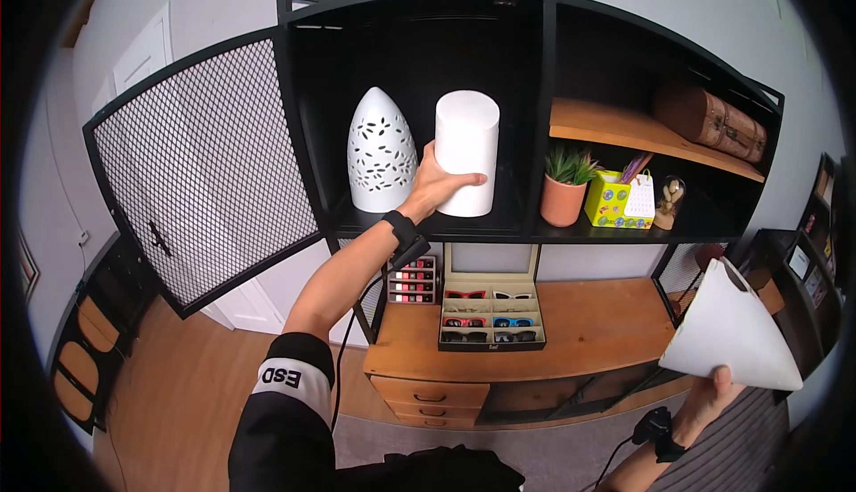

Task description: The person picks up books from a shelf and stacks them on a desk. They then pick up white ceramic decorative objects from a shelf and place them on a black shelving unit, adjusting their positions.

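Observation:
My left hand (pixel 445 184) grips a white cylinder with a slanted top (pixel 468 151), thumb across its front and fingers mostly hidden behind it. The cylinder is upright in the left compartment of a black cabinet (pixel 428 31); whether its base touches the shelf I cannot tell. Just left of it stands a white pointed lampshade-like piece (pixel 381 158) pierced with leaf-shaped holes. Off to the right, outside the cabinet, my right hand (pixel 712 392) holds a white cone-shaped shade (pixel 729 331) by its wide lower edge; an opening shows at its narrow top.
A black mesh door (pixel 207 164) swings out at left. On the right shelf are a potted plant (pixel 563 198), a green calendar box (pixel 608 204) and a glass dome (pixel 669 201), with a brown chest (pixel 722 124) above. Below, a sunglasses case (pixel 491 311) rests on a wooden sideboard (pixel 602 325).

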A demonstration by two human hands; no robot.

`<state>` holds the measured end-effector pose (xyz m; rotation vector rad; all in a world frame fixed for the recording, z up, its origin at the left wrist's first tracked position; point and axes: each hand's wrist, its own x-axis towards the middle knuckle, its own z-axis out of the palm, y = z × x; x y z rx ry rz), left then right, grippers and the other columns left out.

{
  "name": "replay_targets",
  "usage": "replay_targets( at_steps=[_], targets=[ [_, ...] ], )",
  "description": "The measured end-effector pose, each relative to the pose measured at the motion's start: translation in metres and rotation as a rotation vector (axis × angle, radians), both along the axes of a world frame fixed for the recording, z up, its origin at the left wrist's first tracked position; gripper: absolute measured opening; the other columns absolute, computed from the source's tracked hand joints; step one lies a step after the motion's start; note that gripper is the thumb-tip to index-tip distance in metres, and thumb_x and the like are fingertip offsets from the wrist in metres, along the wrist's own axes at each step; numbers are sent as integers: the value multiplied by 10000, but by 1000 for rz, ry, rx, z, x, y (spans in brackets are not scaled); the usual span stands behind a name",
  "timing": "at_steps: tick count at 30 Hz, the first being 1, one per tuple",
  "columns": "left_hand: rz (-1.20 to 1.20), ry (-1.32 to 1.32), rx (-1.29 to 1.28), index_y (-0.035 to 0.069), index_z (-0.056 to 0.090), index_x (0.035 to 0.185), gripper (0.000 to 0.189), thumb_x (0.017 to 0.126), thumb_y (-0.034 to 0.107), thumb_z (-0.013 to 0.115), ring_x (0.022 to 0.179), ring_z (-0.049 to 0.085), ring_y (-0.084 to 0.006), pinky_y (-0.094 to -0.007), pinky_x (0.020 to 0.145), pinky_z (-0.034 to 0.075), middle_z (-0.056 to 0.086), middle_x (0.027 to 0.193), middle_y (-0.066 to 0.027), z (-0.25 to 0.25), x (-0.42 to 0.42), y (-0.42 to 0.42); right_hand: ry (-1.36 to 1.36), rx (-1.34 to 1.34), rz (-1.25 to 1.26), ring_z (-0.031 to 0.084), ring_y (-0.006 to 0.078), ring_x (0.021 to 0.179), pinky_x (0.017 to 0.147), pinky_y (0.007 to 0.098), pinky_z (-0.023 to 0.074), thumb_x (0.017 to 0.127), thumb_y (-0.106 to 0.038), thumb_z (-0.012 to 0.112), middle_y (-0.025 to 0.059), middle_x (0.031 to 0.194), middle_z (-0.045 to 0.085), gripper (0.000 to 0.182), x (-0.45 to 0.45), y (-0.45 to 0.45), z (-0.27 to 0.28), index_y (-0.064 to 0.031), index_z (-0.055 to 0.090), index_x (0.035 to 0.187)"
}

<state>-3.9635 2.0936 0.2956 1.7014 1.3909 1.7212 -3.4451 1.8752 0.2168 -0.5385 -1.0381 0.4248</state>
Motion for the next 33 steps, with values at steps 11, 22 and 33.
replay_targets(
  at_steps=[11,22,33],
  targets=[
    [-34,32,-83,-88,349,1336,1027,573,283,927,1093,629,-309,-402,916,571,570,1197,-227,1,-3,68,25,-50,-92,567,296,1210,992,400,497,742,-531,812,194,1321,522,1004,15,-18,-28,66,364,1412],
    [25,15,-147,-97,295,1363,1115,541,306,933,1079,643,-319,-399,901,579,571,1206,-242,8,-5,95,110,-91,-86,538,307,1233,1027,413,467,708,-534,839,200,1349,494,1071,62,-18,-77,69,328,1430],
    [25,-25,-150,-101,299,1367,1125,535,312,934,1111,634,-319,-396,914,572,564,1237,-248,8,6,94,122,-118,-96,535,310,1243,1036,427,465,719,-550,829,194,1370,482,1076,45,-24,-65,53,316,1448]
  ],
)
